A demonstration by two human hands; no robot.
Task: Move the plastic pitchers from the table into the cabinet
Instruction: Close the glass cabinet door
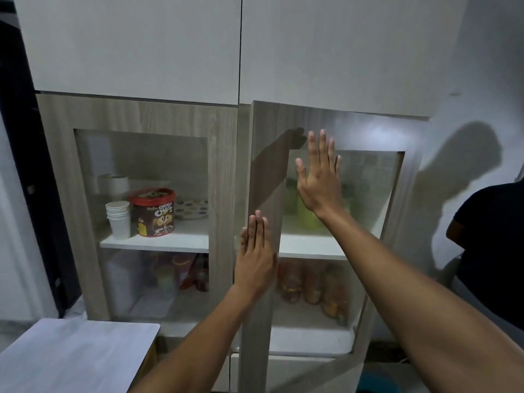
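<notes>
green pitchers (307, 212) upright behind glass door (368, 188)

Green plastic pitchers (307, 212) stand upright on the upper shelf behind the frosted glass of the cabinet's right door (266, 199), blurred to soft shapes, close together; how many there are cannot be told. That door stands slightly ajar.
</notes>
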